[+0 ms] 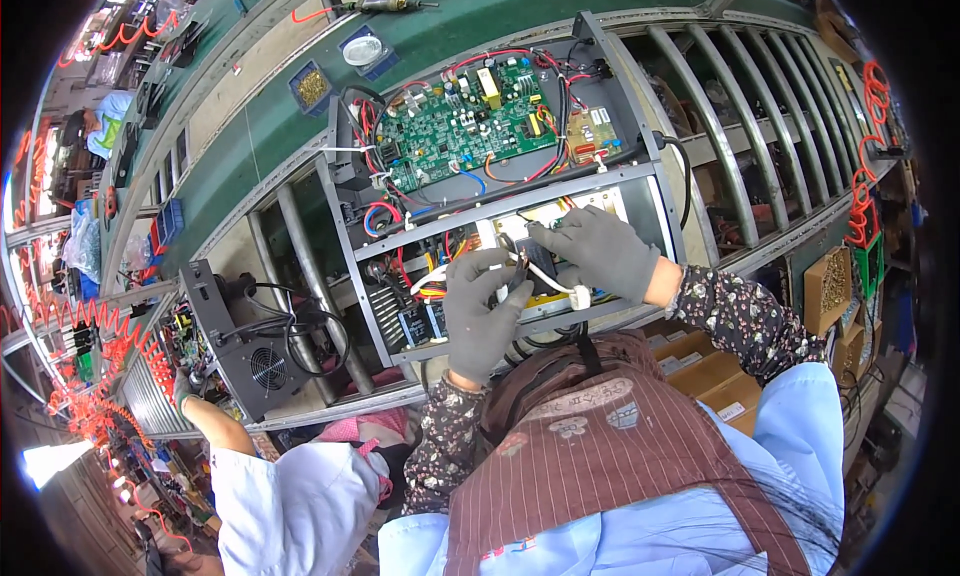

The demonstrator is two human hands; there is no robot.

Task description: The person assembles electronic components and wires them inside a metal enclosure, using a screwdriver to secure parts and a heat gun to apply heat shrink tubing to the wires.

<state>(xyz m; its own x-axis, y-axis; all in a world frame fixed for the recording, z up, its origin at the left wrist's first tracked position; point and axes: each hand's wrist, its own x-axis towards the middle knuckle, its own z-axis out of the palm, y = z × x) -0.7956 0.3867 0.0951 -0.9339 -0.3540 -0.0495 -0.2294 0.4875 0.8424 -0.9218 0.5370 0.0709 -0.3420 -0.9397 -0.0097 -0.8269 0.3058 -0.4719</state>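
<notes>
My left hand (pixel 480 316), in a grey glove, is closed, its thumb and fingers pinching black wires (pixel 521 270) over the lower bay of an open metal chassis (pixel 366 298). My right hand (pixel 600 253), gloved alike, reaches in from the right with fingers bent toward the same spot. What its fingertips grip is hidden. Between the hands runs a white cable (pixel 545 278) ending in a white connector (pixel 580 297). A large green circuit board (pixel 465 126) with many components fills the chassis's upper bay. Red, yellow and blue wires (pixel 440 261) bunch left of my left hand.
The chassis rests on a roller conveyor (pixel 715 126). A black unit with a fan (pixel 268 368) and coiled cord stands left, beside a co-worker's arm (pixel 215 423). Beyond lie a blue bin of small brass-coloured parts (pixel 311 86) and a power screwdriver (pixel 385 5). Cartons (pixel 715 381) sit below right.
</notes>
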